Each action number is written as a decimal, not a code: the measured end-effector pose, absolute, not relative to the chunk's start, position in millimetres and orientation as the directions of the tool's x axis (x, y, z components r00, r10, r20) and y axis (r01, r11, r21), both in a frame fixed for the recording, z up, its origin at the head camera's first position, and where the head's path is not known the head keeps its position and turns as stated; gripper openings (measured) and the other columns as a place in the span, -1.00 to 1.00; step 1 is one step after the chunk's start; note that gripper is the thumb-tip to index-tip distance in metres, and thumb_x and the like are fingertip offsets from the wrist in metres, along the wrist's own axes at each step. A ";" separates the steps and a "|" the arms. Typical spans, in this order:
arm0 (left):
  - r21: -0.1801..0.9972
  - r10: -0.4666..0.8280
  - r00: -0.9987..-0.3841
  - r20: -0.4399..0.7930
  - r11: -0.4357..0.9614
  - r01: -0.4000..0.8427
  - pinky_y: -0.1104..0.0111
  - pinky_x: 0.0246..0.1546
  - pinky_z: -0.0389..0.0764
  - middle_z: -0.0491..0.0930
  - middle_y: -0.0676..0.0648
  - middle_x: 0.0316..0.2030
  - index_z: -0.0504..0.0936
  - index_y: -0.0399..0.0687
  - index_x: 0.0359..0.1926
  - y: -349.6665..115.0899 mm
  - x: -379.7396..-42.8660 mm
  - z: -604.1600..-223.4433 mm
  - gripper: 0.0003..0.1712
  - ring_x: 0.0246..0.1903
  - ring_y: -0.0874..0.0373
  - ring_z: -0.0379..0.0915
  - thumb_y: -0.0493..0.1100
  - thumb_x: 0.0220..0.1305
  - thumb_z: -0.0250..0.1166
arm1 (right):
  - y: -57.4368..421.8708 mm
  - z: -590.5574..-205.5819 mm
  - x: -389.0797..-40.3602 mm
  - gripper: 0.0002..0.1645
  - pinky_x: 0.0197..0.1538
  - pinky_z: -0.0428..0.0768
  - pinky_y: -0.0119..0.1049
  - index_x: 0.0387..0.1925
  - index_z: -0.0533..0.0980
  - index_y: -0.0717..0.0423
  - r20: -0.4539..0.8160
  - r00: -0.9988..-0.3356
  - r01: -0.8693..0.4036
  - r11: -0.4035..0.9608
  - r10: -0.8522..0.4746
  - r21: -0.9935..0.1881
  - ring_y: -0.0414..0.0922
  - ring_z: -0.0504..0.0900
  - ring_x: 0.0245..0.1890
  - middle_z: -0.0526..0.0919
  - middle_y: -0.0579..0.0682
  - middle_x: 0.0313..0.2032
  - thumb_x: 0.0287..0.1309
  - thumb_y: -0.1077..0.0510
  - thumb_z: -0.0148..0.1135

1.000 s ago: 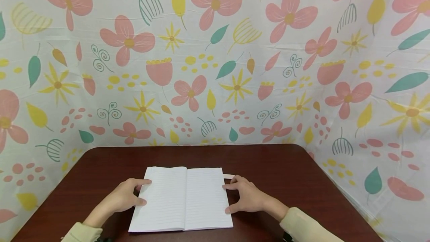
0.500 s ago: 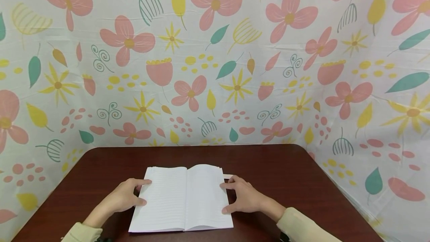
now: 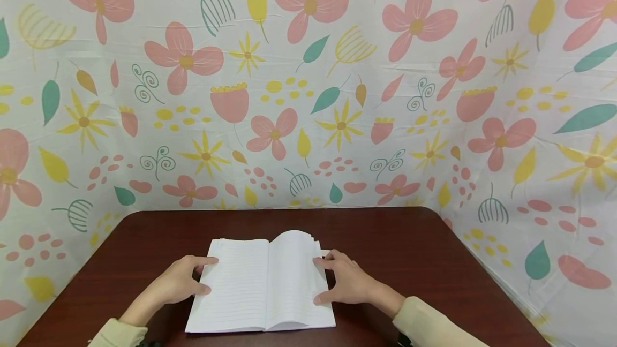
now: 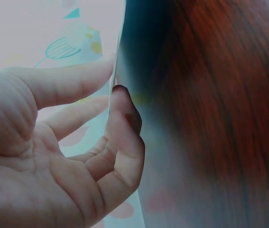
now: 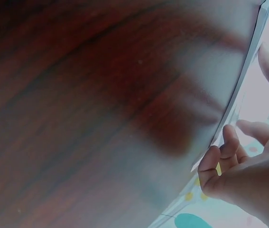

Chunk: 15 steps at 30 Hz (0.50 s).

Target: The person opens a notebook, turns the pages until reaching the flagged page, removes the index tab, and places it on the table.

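White fabric backdrop printed with pink, yellow and green flowers and leaves [image 3: 289, 162] stands beyond the notebook and spans both sides of it. Dark reddish-brown wood-grain surface [image 3: 376, 226] with rounded far corners carries the notebook; you see it past the far edge and off both sides.

White ruled paper notebook, lying open [image 3: 264, 285], sits between your two hands. Spine runs away from you; each page's long axis goes the same way. Left page [image 3: 236, 288] lies nearly flat. Right page [image 3: 291, 277] arches up in a ridge along the spine.

Key relation, as I judge it: that arch lies left of your right fingers, between them and the notebook's spine, so your right hand is the nearer one.

Pale beige sleeves [image 3: 431, 323] come in on either side of the notebook. Your left hand [image 3: 178, 281] pinches its left edge: thumb and index on top, other fingers curled underneath. Your right hand [image 3: 354, 281] is at its right edge: thumb and index spread, tips on the arched page; the rest curl at the edge, can't tell if they grip.

Narrow pale strip [image 3: 324, 253] pokes past the notebook's right edge, partly behind your right hand.
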<state>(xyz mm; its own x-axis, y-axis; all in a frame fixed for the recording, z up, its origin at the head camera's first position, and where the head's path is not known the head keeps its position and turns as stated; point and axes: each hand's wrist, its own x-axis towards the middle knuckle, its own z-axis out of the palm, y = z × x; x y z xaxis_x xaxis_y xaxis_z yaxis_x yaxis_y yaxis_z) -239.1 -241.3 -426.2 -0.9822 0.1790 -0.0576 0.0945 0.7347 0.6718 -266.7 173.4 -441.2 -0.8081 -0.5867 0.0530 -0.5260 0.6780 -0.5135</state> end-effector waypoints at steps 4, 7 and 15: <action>0.676 0.186 -0.981 -0.061 0.731 0.096 0.10 -0.20 0.63 0.63 -0.20 0.01 0.68 -0.21 0.27 -241.6 -239.1 -425.7 -0.28 -0.02 -0.10 0.52 -0.40 0.02 0.63 | 175.0 -441.7 -267.9 0.08 -0.02 0.36 0.02 0.44 0.50 0.14 0.043 -0.789 -0.547 0.669 -0.612 -0.503 0.03 0.38 0.08 0.43 0.04 0.09 -0.03 -0.24 0.68; 0.676 0.189 -0.980 -0.059 0.730 0.101 0.08 -0.18 0.64 0.62 -0.24 0.05 0.67 -0.21 0.28 -241.9 -238.9 -425.4 -0.28 0.02 -0.13 0.52 -0.40 0.03 0.62 | 175.7 -442.1 -269.1 0.15 -0.01 0.35 0.00 0.45 0.49 0.13 0.028 -0.780 -0.558 0.674 -0.625 -0.484 0.02 0.36 0.08 0.42 0.06 0.13 -0.10 -0.31 0.69; 0.675 0.187 -0.981 -0.055 0.731 0.101 0.10 -0.20 0.63 0.63 -0.21 0.02 0.67 -0.21 0.28 -241.8 -238.6 -425.3 -0.28 -0.02 -0.10 0.52 -0.41 0.02 0.62 | 174.3 -442.4 -271.7 0.26 -0.11 0.27 -0.15 0.44 0.53 0.05 0.014 -0.779 -0.576 0.706 -0.627 -0.413 -0.10 0.28 -0.01 0.37 -0.03 0.09 -0.27 -0.47 0.68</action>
